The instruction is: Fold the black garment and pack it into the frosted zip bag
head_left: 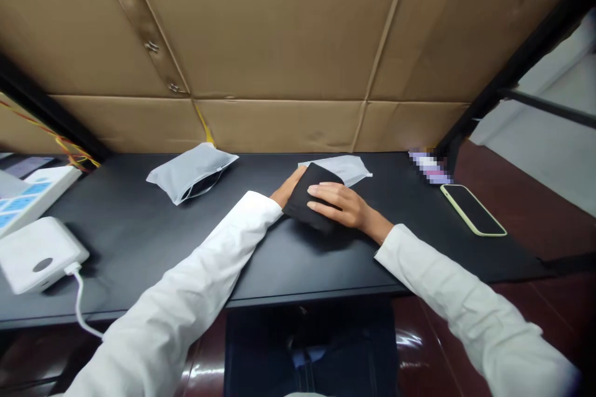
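Black cloth (302,200) at desk (133,229) centre. White device (40,254) near left; puffed frosted bag (189,169) far left; flat translucent bag (349,167) behind cloth, partly blocked; phone (474,211) right. Left hand (288,187) mostly hidden at cloth's edge, grip cannot be told; right hand (343,203) half-open, fingers across cloth, hold unclear. Blue labels (36,188), left, illegible.

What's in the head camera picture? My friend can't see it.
Right hand holds a black, cloth-like item, left hand partly hidden behind it, over a dark table. A pale pouch lies left, a bag behind, a phone right.
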A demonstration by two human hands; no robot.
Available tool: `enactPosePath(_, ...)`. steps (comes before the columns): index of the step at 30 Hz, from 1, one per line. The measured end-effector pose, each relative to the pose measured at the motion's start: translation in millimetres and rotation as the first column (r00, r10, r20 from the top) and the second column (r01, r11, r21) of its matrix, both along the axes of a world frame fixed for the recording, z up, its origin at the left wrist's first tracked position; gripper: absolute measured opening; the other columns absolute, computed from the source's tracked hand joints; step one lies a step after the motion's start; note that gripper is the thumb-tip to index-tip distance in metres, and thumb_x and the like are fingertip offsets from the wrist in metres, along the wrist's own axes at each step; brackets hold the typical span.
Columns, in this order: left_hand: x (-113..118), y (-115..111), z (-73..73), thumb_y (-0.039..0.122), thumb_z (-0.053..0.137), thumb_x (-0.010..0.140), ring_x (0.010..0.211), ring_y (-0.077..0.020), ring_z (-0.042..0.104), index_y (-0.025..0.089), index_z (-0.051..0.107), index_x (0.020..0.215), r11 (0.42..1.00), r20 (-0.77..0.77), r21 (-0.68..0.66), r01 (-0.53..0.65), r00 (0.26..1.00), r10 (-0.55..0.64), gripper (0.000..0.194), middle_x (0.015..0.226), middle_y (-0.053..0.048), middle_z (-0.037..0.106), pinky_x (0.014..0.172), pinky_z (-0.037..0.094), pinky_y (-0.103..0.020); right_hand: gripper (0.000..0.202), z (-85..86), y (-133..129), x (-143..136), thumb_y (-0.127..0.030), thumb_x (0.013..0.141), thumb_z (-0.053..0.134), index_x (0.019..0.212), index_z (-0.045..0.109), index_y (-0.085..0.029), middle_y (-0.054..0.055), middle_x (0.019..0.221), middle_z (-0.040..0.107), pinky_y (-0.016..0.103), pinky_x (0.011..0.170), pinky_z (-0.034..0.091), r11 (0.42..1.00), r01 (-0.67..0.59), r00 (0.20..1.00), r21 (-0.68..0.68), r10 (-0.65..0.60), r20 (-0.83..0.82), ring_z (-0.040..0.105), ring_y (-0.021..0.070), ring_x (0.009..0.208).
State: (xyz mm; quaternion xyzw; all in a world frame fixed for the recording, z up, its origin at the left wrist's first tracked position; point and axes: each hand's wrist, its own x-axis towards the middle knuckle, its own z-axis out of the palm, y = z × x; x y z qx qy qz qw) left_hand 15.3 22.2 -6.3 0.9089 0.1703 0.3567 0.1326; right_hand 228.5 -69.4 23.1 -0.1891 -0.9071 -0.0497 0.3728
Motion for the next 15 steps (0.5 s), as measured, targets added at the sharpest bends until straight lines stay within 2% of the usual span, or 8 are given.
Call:
enactPosePath(2,-3,1,2.5,0.032,0.053,0.094,0.108,-0.0226,0.055,0.013,0.056,0.120,1.000,0.039,0.007,0.014,0.999,-0.015,0.032,0.120,-0.012,0.057,0.096,0.050,-0.038,0.029,-6.1,11,2,-0.014,0.097,0.046,0.118,0.064,-0.022,0.008,0.128,0.066,0.045,0.107,0.049,0.999,-0.031,0.996,0.014,0.029,0.088,0.055,0.0193,0.128)
enactPosePath(4,-6,2,6.0,0.029,0.057,0.091,0.115,-0.0251,0.052,0.014,0.054,0.126,0.999,0.040,0.051,0.008,0.999,-0.010,0.038,0.125,-0.014,0.056,0.102,0.046,-0.042,0.030,-11.3,23,8,-0.014,0.096,0.047,0.122,0.061,-0.018,0.012,0.128,0.065,0.046,0.107,0.049,1.000,-0.015,0.994,-0.004,0.015,0.106,0.056,0.0205,0.128)
enactPosePath(8,-3,1,12.8,0.015,0.056,0.085,0.124,-0.0268,0.050,0.017,0.043,0.141,0.994,-0.106,0.110,-0.020,0.994,0.032,0.057,0.134,-0.015,0.054,0.106,0.041,-0.046,0.039,-16.4,41,22,-0.015,0.094,0.049,0.133,0.056,-0.017,0.014,0.136,0.060,0.047,0.110,0.045,0.988,0.108,0.983,-0.114,-0.088,0.161,0.053,0.0223,0.130)
enactPosePath(11,0,-1,14.7,0.003,0.056,0.076,0.132,-0.0314,0.043,0.017,0.036,0.146,0.972,-0.223,0.179,-0.152,0.956,0.190,0.075,0.142,-0.015,0.049,0.106,0.038,-0.051,0.046,-17.1,48,27,-0.011,0.093,0.047,0.137,0.053,-0.023,0.010,0.139,0.057,0.044,0.111,0.044,0.955,0.242,0.956,-0.170,-0.206,0.208,0.051,0.0210,0.132)
enactPosePath(13,1,-1,13.9,-0.004,0.050,0.072,0.132,-0.0308,0.044,0.014,0.039,0.144,0.940,-0.211,0.213,-0.266,0.927,0.310,0.075,0.140,-0.016,0.051,0.105,0.041,-0.049,0.055,-17.3,50,27,-0.005,0.090,0.045,0.139,0.052,-0.029,0.006,0.144,0.053,0.041,0.111,0.044,0.925,0.328,0.929,-0.192,-0.279,0.243,0.048,0.0194,0.134)
enactPosePath(15,-1,0,12.7,-0.007,0.045,0.072,0.128,-0.0275,0.050,0.011,0.045,0.138,0.916,-0.189,0.251,-0.314,0.912,0.364,0.069,0.138,-0.016,0.054,0.102,0.045,-0.042,0.065,-17.6,51,26,0.002,0.086,0.041,0.140,0.050,-0.031,0.004,0.149,0.047,0.040,0.112,0.042,0.904,0.387,0.906,-0.184,-0.335,0.257,0.043,0.0187,0.138)
